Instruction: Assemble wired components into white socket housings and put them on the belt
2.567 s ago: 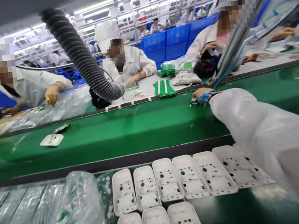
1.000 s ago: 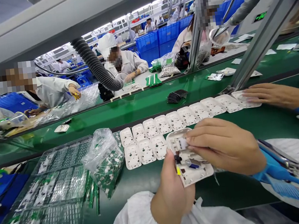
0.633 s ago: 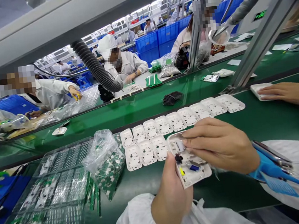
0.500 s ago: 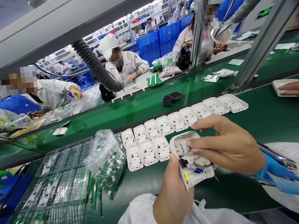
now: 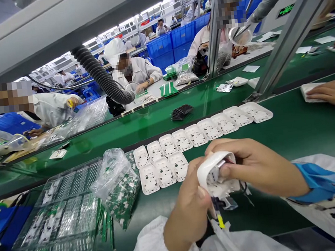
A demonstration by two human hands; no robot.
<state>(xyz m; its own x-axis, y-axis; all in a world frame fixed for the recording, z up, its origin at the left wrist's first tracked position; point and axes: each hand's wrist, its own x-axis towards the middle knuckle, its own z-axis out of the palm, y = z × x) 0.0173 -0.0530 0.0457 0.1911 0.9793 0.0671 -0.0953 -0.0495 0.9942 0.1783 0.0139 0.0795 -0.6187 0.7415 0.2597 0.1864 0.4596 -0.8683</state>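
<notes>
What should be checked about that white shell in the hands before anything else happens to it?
1. White shell gripped by both hands: ok; left hand from below, right hand from the side.
2. Shell clear of the green table: ok.
3. Wires hanging free below the shell: ok.
4. Inner parts seated: cannot tell, fingers cover them.
5. Spare shells lying in rows: ok.
6. Co-worker's hand apart: ok.

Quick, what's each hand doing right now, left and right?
Left hand: closed on the white housing, gripping its lower edge.
Right hand: closed on the same white housing, fingers pressing inside it.
</notes>
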